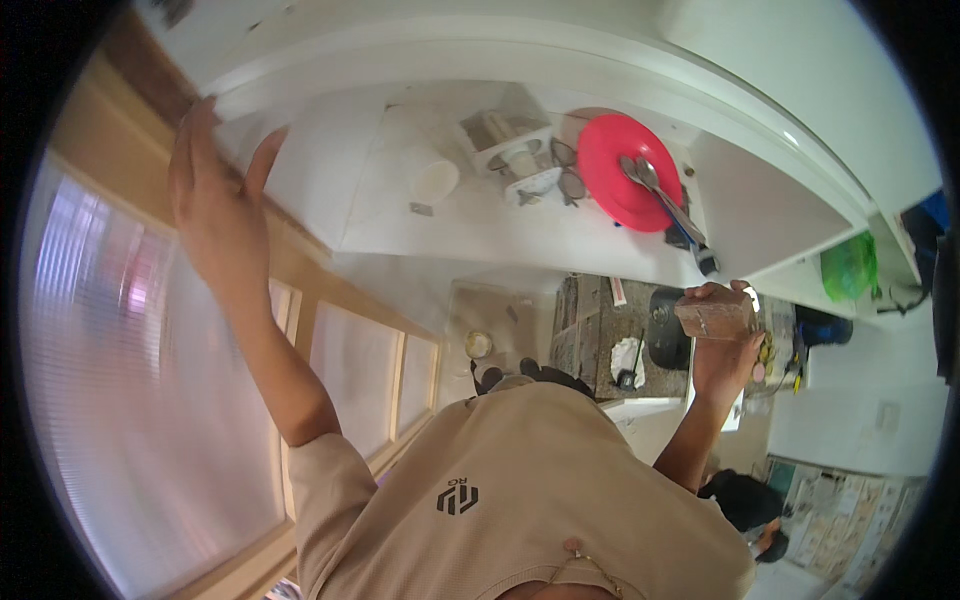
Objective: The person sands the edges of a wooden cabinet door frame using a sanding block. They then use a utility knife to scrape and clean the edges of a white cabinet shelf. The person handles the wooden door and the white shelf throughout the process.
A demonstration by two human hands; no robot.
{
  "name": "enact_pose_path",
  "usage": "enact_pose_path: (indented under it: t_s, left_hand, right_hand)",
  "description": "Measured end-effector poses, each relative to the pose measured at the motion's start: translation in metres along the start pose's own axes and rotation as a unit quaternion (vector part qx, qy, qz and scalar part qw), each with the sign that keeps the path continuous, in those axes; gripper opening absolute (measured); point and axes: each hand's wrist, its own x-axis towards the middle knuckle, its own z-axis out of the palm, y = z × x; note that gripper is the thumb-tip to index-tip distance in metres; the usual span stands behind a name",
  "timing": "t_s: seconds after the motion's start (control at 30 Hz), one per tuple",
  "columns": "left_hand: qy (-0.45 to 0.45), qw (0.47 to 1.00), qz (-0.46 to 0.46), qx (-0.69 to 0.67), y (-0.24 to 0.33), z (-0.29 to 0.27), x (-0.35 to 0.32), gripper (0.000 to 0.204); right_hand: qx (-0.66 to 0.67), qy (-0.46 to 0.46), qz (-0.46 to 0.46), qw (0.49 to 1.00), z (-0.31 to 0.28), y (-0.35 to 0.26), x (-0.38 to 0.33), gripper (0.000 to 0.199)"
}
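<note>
My left hand [222, 205] is raised at the far left with its fingers stretched out and the thumb apart. Its fingertips lie at the end of a white cabinet edge, against or very near a wooden frame [150, 120]; contact is hard to tell. Below the shelf on the right, my right hand [722, 362] grips a brown, box-shaped block [714, 315] with the fingers wrapped round it. Close above that hand, a pink-red plate [608, 185] with spoons [655, 185] on it sits on the white shelf [380, 225].
Eyeglasses [570, 183], a pale box-like object [500, 130] and a round white piece [436, 182] stand on the shelf. A green plastic bag [848, 265] is at right. Ribbed translucent panels [130, 350] line the left. Another person [740, 500] is at lower right.
</note>
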Motion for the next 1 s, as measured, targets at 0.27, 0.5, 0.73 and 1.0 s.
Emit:
enact_pose_path:
  t_s: [0.27, 0.5, 0.73, 1.0]
  left_hand:
    - [0.003, 0.999, -0.005, -0.04, 0.008, 0.008, -0.005, 0.06]
    - [-0.047, 0.997, 0.001, 0.054, 0.0, 0.0, 0.01, 0.055]
    - [-0.063, 0.995, 0.002, 0.078, -0.003, 0.003, 0.006, 0.055]
    - [-0.087, 0.994, 0.009, 0.069, -0.007, -0.003, 0.005, 0.052]
  right_hand:
    - [0.073, 0.022, 0.029, 0.997, -0.026, -0.003, -0.031, 0.079]
    - [0.031, 0.054, 0.025, 0.998, -0.033, 0.0, -0.051, 0.076]
    - [-0.001, 0.109, 0.124, 0.986, -0.049, 0.014, -0.085, 0.076]
    - [-0.064, 0.167, 0.233, 0.956, -0.04, 0.032, -0.099, 0.051]
